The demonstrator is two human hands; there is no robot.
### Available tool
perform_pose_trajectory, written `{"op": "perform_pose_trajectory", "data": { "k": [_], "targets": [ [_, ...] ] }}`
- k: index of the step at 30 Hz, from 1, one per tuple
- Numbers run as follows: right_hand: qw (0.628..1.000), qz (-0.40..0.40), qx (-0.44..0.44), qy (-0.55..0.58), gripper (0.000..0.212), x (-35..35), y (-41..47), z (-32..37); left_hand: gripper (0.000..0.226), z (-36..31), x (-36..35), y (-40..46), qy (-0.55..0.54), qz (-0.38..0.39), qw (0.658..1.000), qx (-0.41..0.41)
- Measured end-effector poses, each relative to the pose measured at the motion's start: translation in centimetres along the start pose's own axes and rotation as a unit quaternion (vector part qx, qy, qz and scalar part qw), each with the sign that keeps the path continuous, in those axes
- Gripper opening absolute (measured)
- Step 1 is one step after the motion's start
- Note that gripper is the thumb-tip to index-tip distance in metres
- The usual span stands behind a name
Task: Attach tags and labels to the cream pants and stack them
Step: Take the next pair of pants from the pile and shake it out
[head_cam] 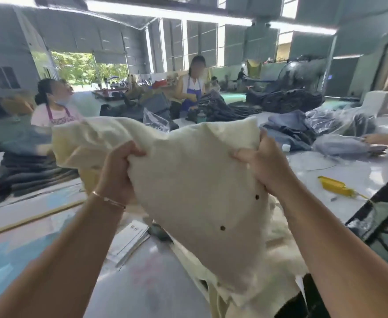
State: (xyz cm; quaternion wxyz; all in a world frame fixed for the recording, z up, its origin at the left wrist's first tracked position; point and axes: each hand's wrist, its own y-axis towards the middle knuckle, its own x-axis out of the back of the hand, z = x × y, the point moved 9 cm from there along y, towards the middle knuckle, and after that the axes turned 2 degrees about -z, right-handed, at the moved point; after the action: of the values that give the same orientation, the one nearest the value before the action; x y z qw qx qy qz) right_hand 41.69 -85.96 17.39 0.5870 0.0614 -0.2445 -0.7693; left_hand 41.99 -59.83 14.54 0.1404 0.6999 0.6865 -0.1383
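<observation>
A pair of cream pants (188, 175) is lifted high above the table, spread between both hands, with two dark rivets showing on its lower part. My left hand (117, 171) grips a bunched fold of the fabric on the left. My right hand (259, 164) grips the cloth's upper right edge. More cream pants (278, 244) lie heaped on the table beneath, partly hidden by the lifted pair. A stack of white paper tags (128, 242) lies on the table under my left forearm.
A yellow tagging tool (335, 185) lies on the grey table (349, 171) to the right. Dark jeans are stacked at left (28, 171), and blue garments and plastic bags (321, 129) lie at back right. Another person's hand (381, 140) reaches in from the right. Two workers sit behind.
</observation>
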Motion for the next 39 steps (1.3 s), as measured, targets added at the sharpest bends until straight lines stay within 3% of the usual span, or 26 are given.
{"op": "perform_pose_trajectory", "data": {
  "k": [4,7,10,12,14,16,18,21,23,26,27,29,31,33,35,39],
  "targets": [
    [0.989,-0.145,0.016,0.032,0.039,7.1,2.7,0.4,0.014,-4.2,-8.0,5.7,0.007,0.015,0.998,-0.064],
    [0.986,-0.167,0.003,0.027,0.050,9.8,5.2,-1.0,0.010,-4.3,-10.8,9.2,-0.049,0.045,0.993,-0.102],
    [0.990,-0.114,-0.074,-0.050,0.061,10.3,7.1,-5.9,0.018,2.7,-9.0,12.9,-0.015,0.010,0.999,-0.045],
    [0.970,-0.007,-0.189,-0.155,0.065,8.5,6.5,-11.9,0.018,11.8,-5.8,13.6,0.023,-0.041,0.996,0.078],
    [0.934,0.099,-0.277,-0.202,0.062,6.1,4.2,-17.5,0.023,20.9,-2.9,11.8,0.064,-0.068,0.970,0.226],
    [0.923,0.119,-0.311,-0.195,0.065,4.9,2.5,-21.0,0.010,25.7,-0.5,11.1,0.112,-0.094,0.957,0.252],
    [0.923,0.100,-0.314,-0.197,0.070,5.1,2.3,-22.1,0.012,26.1,-0.3,11.1,0.142,-0.115,0.957,0.225],
    [0.950,0.055,-0.277,-0.130,0.063,5.0,3.4,-21.9,0.009,21.2,-1.9,12.2,0.145,-0.134,0.976,0.097],
    [0.968,0.017,-0.231,-0.094,0.072,4.9,4.2,-20.8,0.019,17.4,-1.9,12.7,0.119,-0.161,0.980,-0.005],
    [0.954,0.057,-0.216,-0.200,0.088,3.9,4.3,-20.8,0.022,15.9,-0.3,12.4,0.164,-0.200,0.962,-0.084],
    [0.924,0.092,-0.234,-0.288,0.093,3.5,4.0,-21.3,0.029,17.2,0.0,12.2,0.232,-0.193,0.951,-0.061],
    [0.828,0.129,-0.241,-0.489,0.096,3.5,3.4,-21.3,0.042,22.2,0.8,11.6,0.336,-0.161,0.926,0.056],
    [0.766,0.141,-0.181,-0.600,0.088,2.2,3.3,-19.7,0.046,25.4,1.9,10.4,0.346,-0.140,0.920,0.121],
    [0.769,0.173,-0.107,-0.606,0.076,-0.9,2.9,-17.6,0.045,25.1,2.6,9.6,0.332,-0.137,0.925,0.121],
    [0.799,0.219,-0.032,-0.560,0.063,-5.0,1.7,-14.9,0.037,24.2,3.4,8.5,0.317,-0.114,0.929,0.151],
    [0.855,0.359,0.068,-0.369,0.055,-13.8,-4.3,-9.0,0.006,20.5,8.0,4.1,0.333,-0.073,0.927,0.158]
  ]
}}
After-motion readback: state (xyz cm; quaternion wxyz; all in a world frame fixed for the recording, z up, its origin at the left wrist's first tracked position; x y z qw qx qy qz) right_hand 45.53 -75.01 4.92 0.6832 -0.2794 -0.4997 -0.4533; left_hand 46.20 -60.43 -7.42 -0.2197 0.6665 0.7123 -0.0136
